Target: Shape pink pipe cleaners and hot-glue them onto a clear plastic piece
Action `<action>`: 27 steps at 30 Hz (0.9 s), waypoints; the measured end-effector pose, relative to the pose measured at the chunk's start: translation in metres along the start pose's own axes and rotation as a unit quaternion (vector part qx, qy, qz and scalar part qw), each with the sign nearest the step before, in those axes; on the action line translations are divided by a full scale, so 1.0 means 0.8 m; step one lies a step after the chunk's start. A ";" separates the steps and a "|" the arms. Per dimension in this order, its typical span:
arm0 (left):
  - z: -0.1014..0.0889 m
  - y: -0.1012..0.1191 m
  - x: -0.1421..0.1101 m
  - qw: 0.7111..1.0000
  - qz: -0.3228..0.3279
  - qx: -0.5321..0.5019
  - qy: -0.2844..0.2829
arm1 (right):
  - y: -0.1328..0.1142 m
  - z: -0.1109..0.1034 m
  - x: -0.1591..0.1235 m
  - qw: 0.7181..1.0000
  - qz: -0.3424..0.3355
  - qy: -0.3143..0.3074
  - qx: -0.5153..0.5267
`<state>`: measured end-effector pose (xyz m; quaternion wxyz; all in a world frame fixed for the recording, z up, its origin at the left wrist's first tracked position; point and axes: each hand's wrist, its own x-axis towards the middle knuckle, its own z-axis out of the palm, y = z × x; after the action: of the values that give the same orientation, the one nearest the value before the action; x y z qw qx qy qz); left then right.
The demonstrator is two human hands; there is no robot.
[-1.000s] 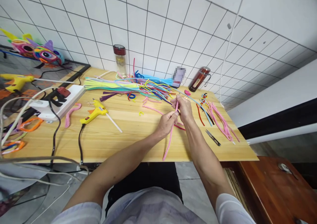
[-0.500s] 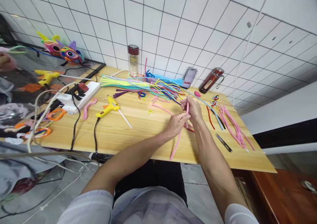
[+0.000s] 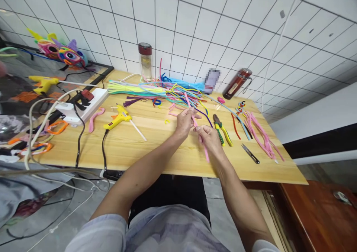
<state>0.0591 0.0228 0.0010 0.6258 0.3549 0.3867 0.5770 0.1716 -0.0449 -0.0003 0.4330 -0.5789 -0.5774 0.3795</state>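
Note:
A fuzzy pink pipe cleaner (image 3: 206, 155) slants between my hands, one end pointing toward the back of the table and the other hanging toward the front edge. My left hand (image 3: 184, 123) is closed on its upper part, and my right hand (image 3: 209, 137) pinches it lower down, just to the right. Pliers (image 3: 218, 122) with green and yellow handles lie right of my right hand. More pink pipe cleaners (image 3: 174, 109) lie bent behind my left hand. The big multicoloured bundle of pipe cleaners (image 3: 136, 89) stretches across the back.
A yellow glue gun (image 3: 118, 118) lies left, near a white power strip (image 3: 96, 99) with trailing cables. Thread snips (image 3: 250, 154) and a pink pipe cleaner loop (image 3: 260, 136) lie right. A glass bottle (image 3: 145, 62), a phone (image 3: 212, 81) and a red-brown flask (image 3: 237, 83) stand along the wall.
My left hand has shifted to the far side of my right hand, which came nearer the front. The pink pipe cleaner now tilts the other way. The pliers, hidden before, now show.

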 end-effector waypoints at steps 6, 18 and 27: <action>-0.005 -0.005 0.007 0.999 -0.018 -0.032 -0.007 | 0.013 0.000 -0.023 1.000 -0.011 -0.004 -0.017; -0.010 -0.003 0.017 0.999 -0.015 -0.038 0.037 | 0.007 -0.003 -0.058 0.988 -0.013 -0.065 -0.136; -0.015 -0.008 0.023 0.999 -0.009 -0.022 0.038 | 0.005 -0.013 -0.071 0.981 -0.023 -0.077 -0.175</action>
<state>0.0516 0.0403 -0.0114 0.6233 0.3152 0.4011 0.5927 0.1801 -0.1016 -0.0039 0.2876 -0.6016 -0.6797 0.3057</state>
